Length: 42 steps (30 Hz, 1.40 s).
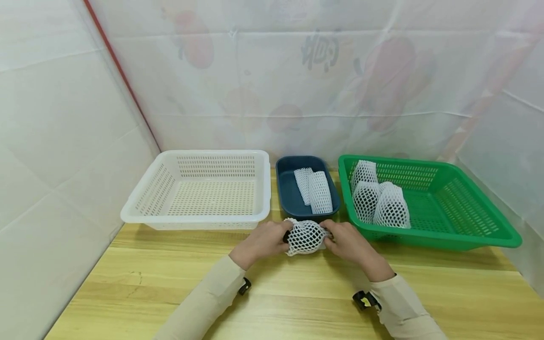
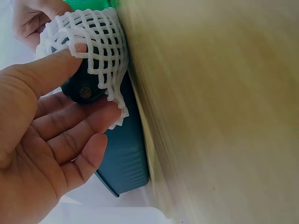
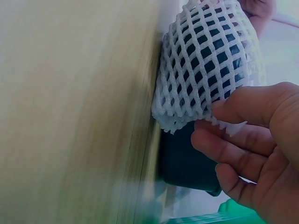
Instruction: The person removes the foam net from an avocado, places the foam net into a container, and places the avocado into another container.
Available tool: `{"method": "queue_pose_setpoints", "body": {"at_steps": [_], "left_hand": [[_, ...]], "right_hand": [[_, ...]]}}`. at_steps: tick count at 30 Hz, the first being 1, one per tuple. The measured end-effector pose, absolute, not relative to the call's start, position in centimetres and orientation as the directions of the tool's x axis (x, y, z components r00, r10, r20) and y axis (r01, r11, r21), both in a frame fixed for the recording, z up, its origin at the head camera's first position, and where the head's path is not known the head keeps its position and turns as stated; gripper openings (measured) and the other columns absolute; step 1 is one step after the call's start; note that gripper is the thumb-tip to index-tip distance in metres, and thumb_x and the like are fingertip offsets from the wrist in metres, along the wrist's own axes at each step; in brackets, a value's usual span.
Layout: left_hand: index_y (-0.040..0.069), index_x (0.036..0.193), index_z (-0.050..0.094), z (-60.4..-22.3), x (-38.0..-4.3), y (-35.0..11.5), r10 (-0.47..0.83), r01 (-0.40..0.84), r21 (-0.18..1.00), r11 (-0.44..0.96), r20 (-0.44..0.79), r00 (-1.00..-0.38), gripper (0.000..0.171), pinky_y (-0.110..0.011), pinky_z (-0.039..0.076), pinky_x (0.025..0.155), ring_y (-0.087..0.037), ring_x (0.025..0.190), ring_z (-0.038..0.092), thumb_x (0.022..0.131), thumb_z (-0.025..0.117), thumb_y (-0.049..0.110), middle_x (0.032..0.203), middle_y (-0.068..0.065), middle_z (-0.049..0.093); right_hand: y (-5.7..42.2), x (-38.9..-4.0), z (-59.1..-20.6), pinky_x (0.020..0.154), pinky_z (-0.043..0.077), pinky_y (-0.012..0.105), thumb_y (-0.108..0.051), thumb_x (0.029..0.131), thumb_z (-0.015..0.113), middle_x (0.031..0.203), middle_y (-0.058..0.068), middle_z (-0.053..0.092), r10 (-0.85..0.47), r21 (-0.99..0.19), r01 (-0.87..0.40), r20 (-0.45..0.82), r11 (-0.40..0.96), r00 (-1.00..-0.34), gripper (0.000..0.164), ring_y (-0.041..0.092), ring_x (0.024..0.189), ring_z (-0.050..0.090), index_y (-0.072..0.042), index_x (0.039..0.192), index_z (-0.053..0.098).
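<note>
Probably for keeping the dark object [image 2: 78,89] inside, left hand [image 1: 264,240] and right hand [image 1: 349,241] pinch the white net [image 1: 305,237] at both ends, lower centre.

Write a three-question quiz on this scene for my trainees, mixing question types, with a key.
1. How many loose nets show in the blue tray?
2. True or false: the blue tray stands between the white basket and the green basket.
3. The left grip and right grip hold: A, a basket; B, a net around a dark item; C, the tray.

Key: 1. Two. 2. True. 3. B.
</note>
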<state>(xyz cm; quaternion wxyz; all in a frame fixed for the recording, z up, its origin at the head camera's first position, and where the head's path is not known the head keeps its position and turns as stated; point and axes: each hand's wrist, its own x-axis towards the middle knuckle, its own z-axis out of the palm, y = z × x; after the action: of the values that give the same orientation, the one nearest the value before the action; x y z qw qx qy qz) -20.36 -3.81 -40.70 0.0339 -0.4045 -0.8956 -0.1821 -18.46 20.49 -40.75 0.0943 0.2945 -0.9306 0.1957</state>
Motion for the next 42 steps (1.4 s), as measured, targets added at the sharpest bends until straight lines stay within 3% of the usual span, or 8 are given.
{"method": "queue_pose_setpoints", "body": {"at_steps": [9, 17, 28, 32, 42], "left_hand": [[0.012, 0.086, 0.052, -40.8, -20.5, -4.3, 0.719, 0.744, 0.340, 0.575, 0.223, -0.658, 0.023, -0.019, 0.035, 0.050, -0.007, 0.057, 0.042, 0.075, 0.070, 0.006, 0.065, 0.007, 0.045], [0.010, 0.085, 0.051, -40.9, -20.4, -5.1, 0.729, 0.743, 0.382, 0.550, 0.214, -0.650, 0.022, -0.018, 0.034, 0.051, -0.006, 0.057, 0.039, 0.077, 0.071, 0.005, 0.065, 0.006, 0.043], [0.008, 0.100, 0.056, -40.6, -20.1, -6.4, 0.710, 0.718, 0.409, 0.563, 0.205, -0.673, 0.025, -0.023, 0.041, 0.057, -0.008, 0.065, 0.047, 0.081, 0.072, 0.014, 0.076, 0.003, 0.055], [0.007, 0.108, 0.057, -40.8, -20.0, -6.7, 0.705, 0.714, 0.416, 0.563, 0.208, -0.677, 0.034, -0.024, 0.045, 0.065, -0.009, 0.074, 0.052, 0.081, 0.073, 0.020, 0.086, 0.001, 0.059], [0.002, 0.123, 0.056, -40.3, -19.4, -7.4, 0.693, 0.709, 0.442, 0.550, 0.232, -0.682, 0.045, -0.028, 0.047, 0.081, -0.015, 0.095, 0.058, 0.083, 0.071, 0.016, 0.111, -0.007, 0.062]], "right_hand": [[20.3, -18.4, -40.8, 0.051, 0.038, 0.025, 0.005, 0.073, 0.068, 0.068, -0.005, 0.054, -0.489, -0.275, -0.578, 0.332, 0.768, -0.807, 0.022, 0.008, 0.057, 0.041, -0.002, 0.093, 0.063], [20.1, -17.8, -40.9, 0.061, 0.046, 0.030, 0.005, 0.072, 0.069, 0.080, -0.001, 0.058, -0.466, -0.268, -0.560, 0.340, 0.784, -0.817, 0.019, 0.011, 0.070, 0.051, -0.008, 0.085, 0.062], [20.8, -17.4, -40.8, 0.061, 0.048, 0.031, 0.007, 0.072, 0.070, 0.086, 0.002, 0.061, -0.467, -0.247, -0.599, 0.431, 0.762, -0.772, 0.023, 0.013, 0.071, 0.054, -0.005, 0.089, 0.063], [21.1, -17.2, -41.0, 0.059, 0.048, 0.030, 0.007, 0.072, 0.070, 0.088, 0.005, 0.063, -0.461, -0.222, -0.599, 0.457, 0.769, -0.761, 0.022, 0.014, 0.071, 0.055, -0.004, 0.090, 0.064], [21.3, -16.6, -40.7, 0.054, 0.045, 0.030, 0.006, 0.073, 0.070, 0.086, 0.006, 0.065, -0.412, -0.214, -0.544, 0.452, 0.811, -0.791, 0.020, 0.014, 0.065, 0.054, -0.004, 0.090, 0.065]]}}
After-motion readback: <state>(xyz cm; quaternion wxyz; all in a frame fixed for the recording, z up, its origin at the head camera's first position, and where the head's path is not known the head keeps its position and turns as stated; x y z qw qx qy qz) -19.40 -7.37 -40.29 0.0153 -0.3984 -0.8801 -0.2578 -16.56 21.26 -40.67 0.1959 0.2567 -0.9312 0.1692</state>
